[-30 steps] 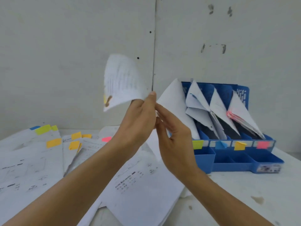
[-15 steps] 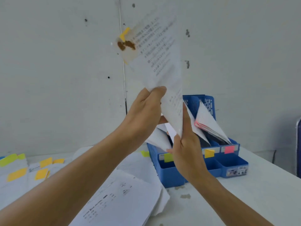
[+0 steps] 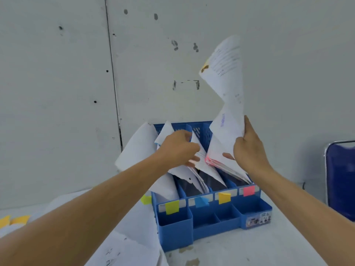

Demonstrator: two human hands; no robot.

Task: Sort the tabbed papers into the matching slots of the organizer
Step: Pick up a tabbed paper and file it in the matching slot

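Note:
A blue organizer (image 3: 211, 221) stands against the wall, its slots labelled by a yellow-green tab (image 3: 172, 207), a blue tab (image 3: 201, 201), an orange-yellow tab (image 3: 224, 198) and a pink tab (image 3: 249, 191). My right hand (image 3: 249, 148) grips a printed sheet (image 3: 227, 89) with an orange-yellow tab at its top corner, held upright above the right slots. My left hand (image 3: 178, 146) reaches into the organizer and holds the filed papers (image 3: 203, 166) in the middle slots, fingers curled on their edges.
Loose tabbed papers (image 3: 123, 237) lie spread over the white table on the left, some with orange tabs (image 3: 13, 220). A blue chair (image 3: 340, 179) stands at the right edge. The wall is right behind the organizer.
The sheet passed from both hands to my right hand alone and moved right, above the organizer. My left hand let go and reached into the middle slots. The view shifted closer.

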